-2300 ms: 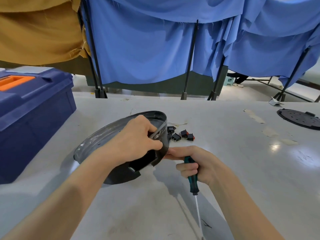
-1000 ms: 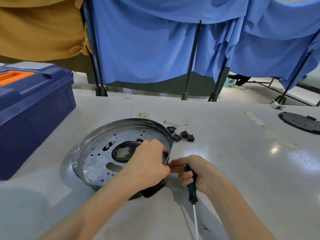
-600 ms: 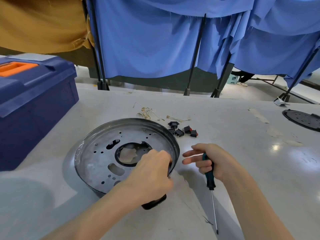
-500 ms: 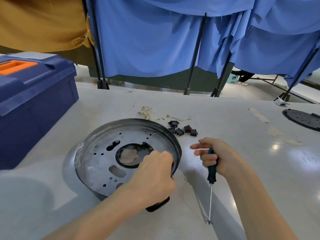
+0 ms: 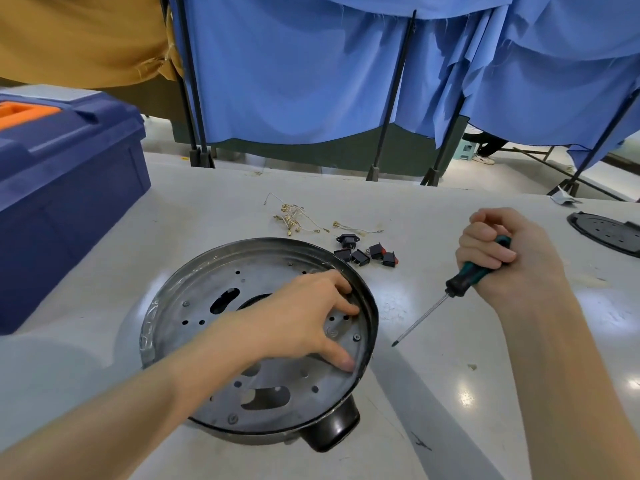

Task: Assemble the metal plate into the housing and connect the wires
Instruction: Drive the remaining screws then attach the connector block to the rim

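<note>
Nearest on the table (image 5: 433,403) lies one round dark housing (image 5: 332,427), its black stub pointing to the near edge. It holds one thing, the metal plate (image 5: 204,292), which sits flat inside the rim and shows many small holes, some larger cut-outs and a few screw heads. A strip of clear film clings to the left part of the rim.

One left hand (image 5: 294,320) rests on this plate with fingers spread and not curled round anything. The thumb presses the plate close to the near right rim, and the other fingertips touch it beside the right wall of the housing.

To the right, apart from the housing, one right hand (image 5: 512,258) is closed around the green and black handle of one screwdriver (image 5: 467,275). The shaft slopes down toward the housing. I cannot tell if the tip touches the table.

Just behind the housing lie five small black parts (image 5: 360,257) in a loose group, two of them with red on them. A little farther lies a tangle of thin pale wires (image 5: 294,218) with brass ends; their number I cannot tell.

At the left stands one blue toolbox (image 5: 69,174) with an orange handle. Its lid is closed, so its contents are hidden. At the far right edge lies one black perforated disc (image 5: 606,232). Behind the table hang blue curtains (image 5: 294,71) and one mustard cloth (image 5: 79,36).
</note>
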